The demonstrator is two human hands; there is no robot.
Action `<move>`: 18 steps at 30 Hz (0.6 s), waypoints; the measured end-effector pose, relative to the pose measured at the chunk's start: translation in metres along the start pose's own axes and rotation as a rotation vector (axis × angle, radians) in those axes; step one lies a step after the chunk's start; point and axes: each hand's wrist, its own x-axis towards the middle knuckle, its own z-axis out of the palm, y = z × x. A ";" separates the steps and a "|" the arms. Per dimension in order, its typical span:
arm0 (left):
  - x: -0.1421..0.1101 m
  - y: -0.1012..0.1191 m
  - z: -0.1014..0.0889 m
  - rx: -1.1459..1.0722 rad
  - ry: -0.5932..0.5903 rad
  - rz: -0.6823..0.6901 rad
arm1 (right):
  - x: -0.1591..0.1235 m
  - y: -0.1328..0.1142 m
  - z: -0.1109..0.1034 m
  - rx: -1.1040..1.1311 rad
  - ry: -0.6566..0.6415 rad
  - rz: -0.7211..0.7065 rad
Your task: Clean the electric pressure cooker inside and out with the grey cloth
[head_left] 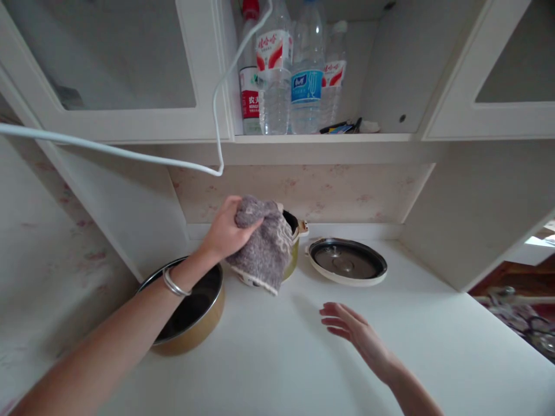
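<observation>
A grey-purple cloth (264, 248) with pale edging hangs from my left hand (229, 228), whose fingers are closed on its upper part. Behind the cloth stands a yellow-green rice cooker body (293, 261), mostly hidden. To its right a lid (342, 276) lies upside down, its dark inner side facing up. Over the counter in front of that lid, my right hand (344, 323) is held with fingers stretched out and nothing in it. Under my left forearm sits a gold-brown inner pot (195, 332) with a dark inside, on the counter's left side.
The white counter (277, 358) runs below a cabinet shelf (368, 138) that holds several plastic bottles (274, 86) and small items. A white cable (130, 153) dangles across the upper left. Side panels (459, 214) bound the counter's back.
</observation>
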 end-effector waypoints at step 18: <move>0.082 -0.092 0.133 0.374 -0.487 -0.594 | 0.015 0.087 -0.083 -1.511 0.621 -0.225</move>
